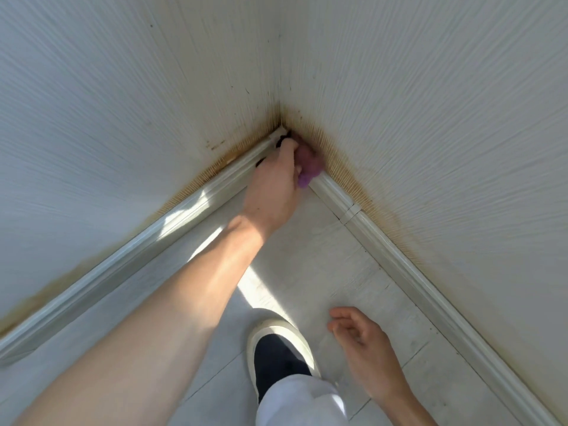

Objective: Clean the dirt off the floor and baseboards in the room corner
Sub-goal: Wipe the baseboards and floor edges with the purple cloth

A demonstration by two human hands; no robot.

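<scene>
My left hand (278,176) reaches into the room corner, shut on a purple cloth (309,167) pressed where the left baseboard (147,241) and the right baseboard (399,256) meet. Dark smears show on the left baseboard just beside my fingers. Brown-yellow staining (341,167) runs along both walls above the baseboards, darkest at the corner. My right hand (365,348) hovers over the pale floor (322,256), fingers loosely curled and apart, holding nothing.
My foot in a dark shoe with a white sole (276,348) stands on the floor below the corner, with a white trouser leg (301,401) above it. A joint piece (350,212) sits on the right baseboard. Sunlight streaks cross the floor.
</scene>
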